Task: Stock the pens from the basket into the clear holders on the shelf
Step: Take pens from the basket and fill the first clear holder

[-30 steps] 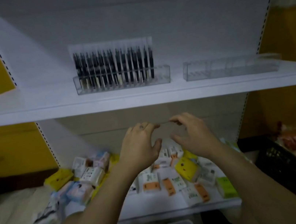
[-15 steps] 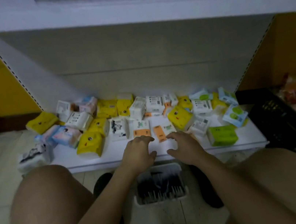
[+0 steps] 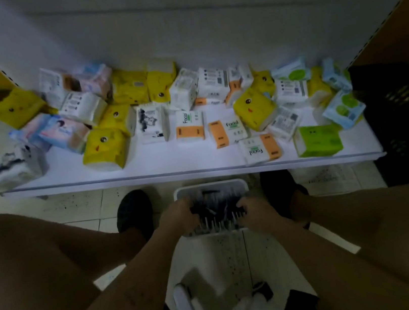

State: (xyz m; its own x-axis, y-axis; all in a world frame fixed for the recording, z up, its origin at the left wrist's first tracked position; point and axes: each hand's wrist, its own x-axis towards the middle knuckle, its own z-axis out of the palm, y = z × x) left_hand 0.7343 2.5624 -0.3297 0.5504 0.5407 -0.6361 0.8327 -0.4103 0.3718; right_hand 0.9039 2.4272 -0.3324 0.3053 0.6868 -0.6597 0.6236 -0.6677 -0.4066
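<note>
The left hand [image 3: 180, 215] and right hand [image 3: 255, 208] each clutched dark pens [image 3: 218, 207] lying between them inside the white basket [image 3: 209, 186].

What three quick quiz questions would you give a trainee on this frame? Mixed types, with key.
1. True or false: the white plastic basket stands on the white lower shelf.
2. The left hand and right hand reach into the basket and grip: A) dark pens B) scissors C) tape rolls.
3. What colour is the plastic-wrapped tissue pack nearest the shelf's front right corner?
Key: 1 false, it sits on the tiled floor below the shelf edge; 2 A; 3 green.
</note>
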